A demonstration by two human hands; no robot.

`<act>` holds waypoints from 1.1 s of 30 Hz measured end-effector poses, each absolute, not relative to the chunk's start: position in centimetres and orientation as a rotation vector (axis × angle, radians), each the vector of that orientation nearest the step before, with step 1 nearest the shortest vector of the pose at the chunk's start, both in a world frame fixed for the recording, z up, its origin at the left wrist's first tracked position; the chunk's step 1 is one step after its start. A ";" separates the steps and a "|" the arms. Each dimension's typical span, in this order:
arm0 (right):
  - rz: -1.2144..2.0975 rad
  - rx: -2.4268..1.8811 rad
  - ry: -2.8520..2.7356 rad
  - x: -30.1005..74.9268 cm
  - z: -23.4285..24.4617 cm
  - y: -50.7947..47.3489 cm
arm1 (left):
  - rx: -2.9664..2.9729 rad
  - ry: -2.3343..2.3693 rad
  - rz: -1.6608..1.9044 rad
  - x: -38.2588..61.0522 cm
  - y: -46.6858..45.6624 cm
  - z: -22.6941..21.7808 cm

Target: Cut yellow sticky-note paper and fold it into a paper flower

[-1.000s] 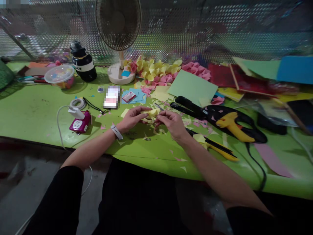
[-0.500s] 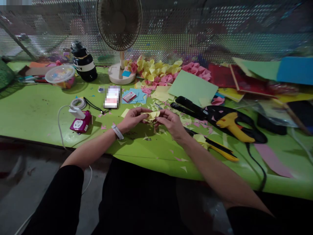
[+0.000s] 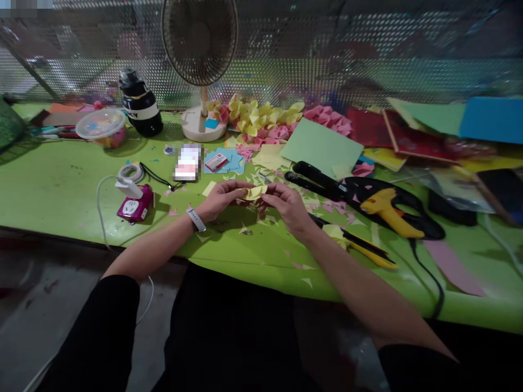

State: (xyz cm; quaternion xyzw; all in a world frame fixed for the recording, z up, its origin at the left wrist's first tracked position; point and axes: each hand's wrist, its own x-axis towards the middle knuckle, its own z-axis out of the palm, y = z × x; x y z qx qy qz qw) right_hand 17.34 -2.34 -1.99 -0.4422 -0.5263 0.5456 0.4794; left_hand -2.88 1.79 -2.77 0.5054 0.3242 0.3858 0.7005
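Note:
Between my two hands is a small piece of yellow paper (image 3: 255, 193), curved or folded into petal-like shapes. My left hand (image 3: 223, 199) pinches its left end between thumb and fingers; a white watch band (image 3: 196, 219) is on that wrist. On the other end, my right hand (image 3: 284, 204) has its thumb and fingers closed on the paper. Both hands are just above the green table (image 3: 163, 239), among scattered paper scraps (image 3: 270, 219). Behind them, folded yellow paper flowers (image 3: 261, 117) lie with pink paper flowers (image 3: 327, 118).
To the right lie a long black-handled tool (image 3: 316, 182), a yellow glue gun (image 3: 390, 212) with a cord, and a yellow-black cutter (image 3: 370, 250). At left are a purple power socket (image 3: 137, 207), tape roll (image 3: 131, 172) and phone (image 3: 188, 162). A fan (image 3: 200, 41) and black bottle (image 3: 141, 106) stand behind.
The yellow paper is tipped slightly, and its folds show a little differently between my fingers. Both hands stay in nearly the same place.

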 end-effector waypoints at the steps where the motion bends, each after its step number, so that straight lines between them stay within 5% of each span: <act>1: 1.325 -1.083 -1.288 17.3 -2.0 -2.3 | 1.125 0.721 0.858 -2.9 1.8 -2.9; 8: 1.141 -1.154 -1.277 17.0 -1.9 -2.6 | 1.118 0.746 0.853 -2.9 1.7 -2.5; 33: 1.250 -1.084 -1.273 17.3 -1.6 -2.6 | 1.031 0.660 0.830 -2.8 1.7 -2.5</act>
